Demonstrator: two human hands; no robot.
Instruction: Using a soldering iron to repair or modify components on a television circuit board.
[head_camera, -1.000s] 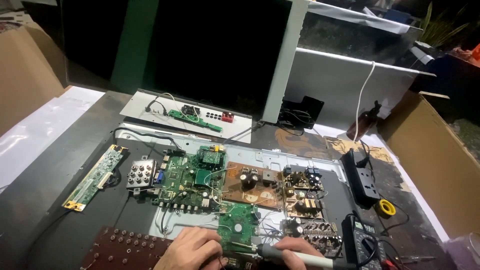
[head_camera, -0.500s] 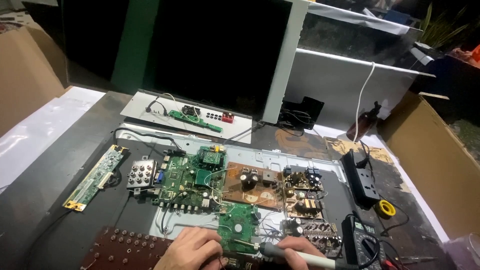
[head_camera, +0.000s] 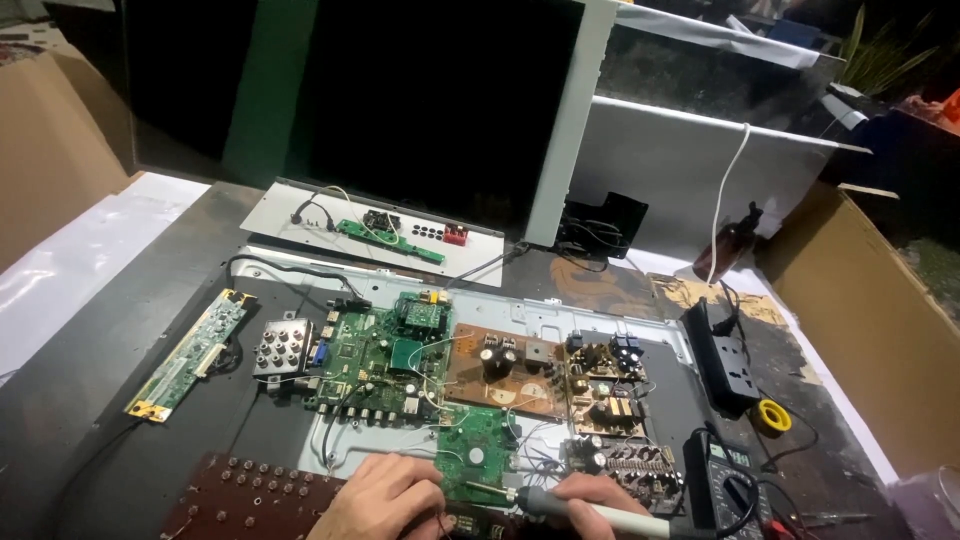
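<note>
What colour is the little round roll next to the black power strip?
The roll is yellow, lying right of the power strip. The head view shows it best.

Long narrow green strip board (head_camera: 186, 345) lies far left on the dark bench, near a metal connector block (head_camera: 283, 347) — big green main board (head_camera: 378, 358) just beside that. Right side: black power strip (head_camera: 728, 358), yellow solder spool (head_camera: 773, 416), multimeter (head_camera: 728, 478) — cardboard box (head_camera: 870, 330) at the edge. Dark screen panel (head_camera: 340, 100) stands behind.

Head view looks steeply down, close over the workbench (head_camera: 120, 400).
</note>
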